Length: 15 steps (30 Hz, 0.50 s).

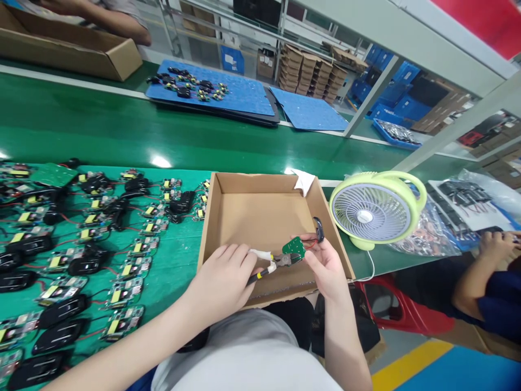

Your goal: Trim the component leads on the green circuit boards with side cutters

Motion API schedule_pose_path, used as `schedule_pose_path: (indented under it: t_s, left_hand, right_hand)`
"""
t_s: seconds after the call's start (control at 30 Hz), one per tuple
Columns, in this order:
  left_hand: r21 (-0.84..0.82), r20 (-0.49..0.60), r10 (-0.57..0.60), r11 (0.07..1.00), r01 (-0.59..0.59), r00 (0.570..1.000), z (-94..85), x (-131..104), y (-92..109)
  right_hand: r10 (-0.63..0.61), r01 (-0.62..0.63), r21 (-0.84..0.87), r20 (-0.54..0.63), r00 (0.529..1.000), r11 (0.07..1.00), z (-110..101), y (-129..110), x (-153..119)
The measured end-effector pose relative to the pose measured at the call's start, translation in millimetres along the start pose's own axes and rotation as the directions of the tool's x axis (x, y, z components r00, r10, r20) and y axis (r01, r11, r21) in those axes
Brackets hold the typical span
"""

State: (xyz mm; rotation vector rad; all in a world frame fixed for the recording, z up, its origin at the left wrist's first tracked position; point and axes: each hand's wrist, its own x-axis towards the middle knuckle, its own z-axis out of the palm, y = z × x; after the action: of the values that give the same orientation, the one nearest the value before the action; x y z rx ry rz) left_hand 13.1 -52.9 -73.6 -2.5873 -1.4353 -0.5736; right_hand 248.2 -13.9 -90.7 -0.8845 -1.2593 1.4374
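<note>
My left hand (230, 274) is closed around the handles of a pair of pliers (285, 260), whose jaws point right and meet the lower edge of a small green circuit board (293, 247). The board is pinched between the fingers of my right hand (325, 266). Red wires run from it to a black plastic part (318, 229) beside those fingers. Both hands are above the near part of an open cardboard box (260, 212). Whether the jaws have closed on a component lead is too small to tell.
Several circuit boards with black parts (93, 233) lie in rows on the green mat at left. A pale green fan (366, 212) stands right of the box. Blue sheets (244, 95) carry more small parts at the back. A co-worker's arm (484, 271) is at far right.
</note>
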Motion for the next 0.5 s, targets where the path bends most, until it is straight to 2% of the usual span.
schedule_pose_path:
  t_s: [0.17, 0.5]
  left_hand:
    - [0.010, -0.016, 0.021, 1.000, -0.021, 1.000, -1.7, 0.9, 0.4]
    - [-0.003, -0.005, 0.023, 1.000, -0.023, 1.000, -2.9, 0.1, -1.3]
  right_hand:
    - [-0.056, 0.056, -0.025, -0.012, 0.998, 0.998, -0.3, 0.5, -0.9]
    - [-0.053, 0.052, -0.017, -0.059, 0.997, 0.998, 4.2, -2.7, -1.2]
